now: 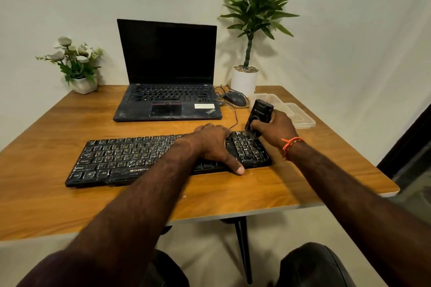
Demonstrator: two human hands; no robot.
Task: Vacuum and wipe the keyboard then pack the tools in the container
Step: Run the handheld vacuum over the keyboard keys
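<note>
A dusty black keyboard (130, 158) lies across the wooden table (58, 205). My left hand (215, 144) rests flat on its right half, thumb down at the front edge on the table. My right hand (275, 127) grips a small black handheld vacuum (260, 113), held upright with its brush nozzle down on the top of the number pad. A clear plastic container (277, 99) and its lid (300, 116) sit just behind my right hand, partly hidden by the vacuum and hand.
An open black laptop (168, 81) stands behind the keyboard, with a wired mouse (235, 98) to its right. A white pot with a tall plant (245, 81) and a flower pot (80, 81) stand at the back corners. The table edge runs close on the right.
</note>
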